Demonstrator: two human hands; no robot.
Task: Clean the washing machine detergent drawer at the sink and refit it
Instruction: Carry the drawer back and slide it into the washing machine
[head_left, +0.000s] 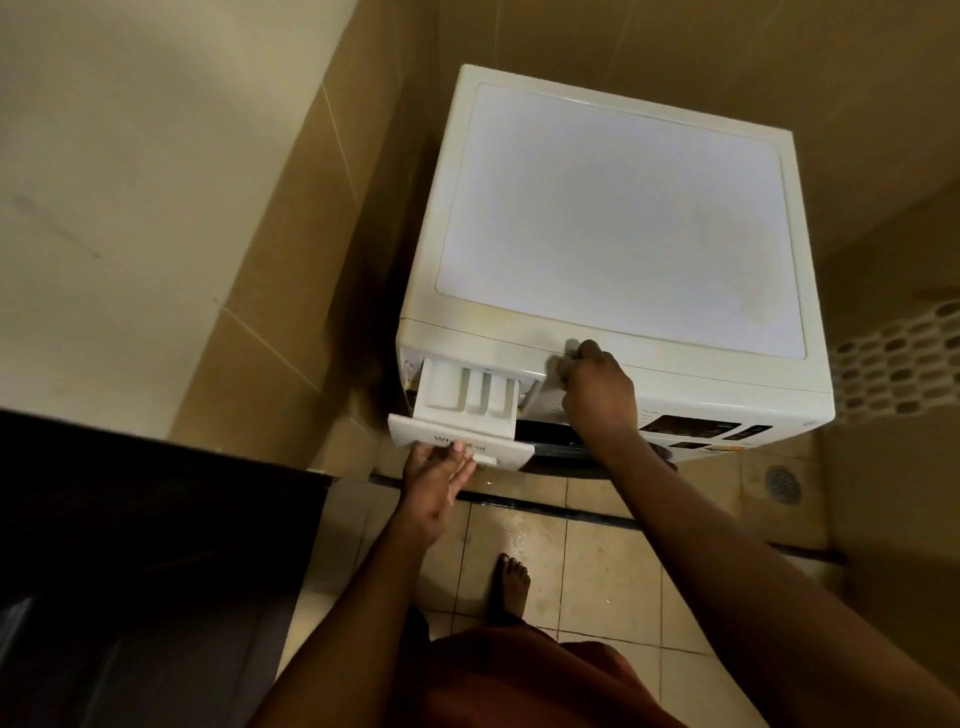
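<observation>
Head view: the drawer is seen about halfway out of its slot at the upper left corner of the machine, its compartments open to view and its front panel hanging clear of the casing. The left hand is laid against that panel from below and in front. Its fingers are mostly straight and pressed flat on the face, so that the drawer can be guided squarely along its runners. Whether the fingertips are hooked into the pull recess cannot be told. The right hand is set on the machine's top front edge, just beside the slot. Its fingers are curled and nothing is grasped in them. It is judged to be placed there as a brace, so the machine is kept from shifting while the drawer is slid. No sink is in view. Wet spots are seen on the floor, which may point to refitting, though removal cannot be ruled out.
</observation>
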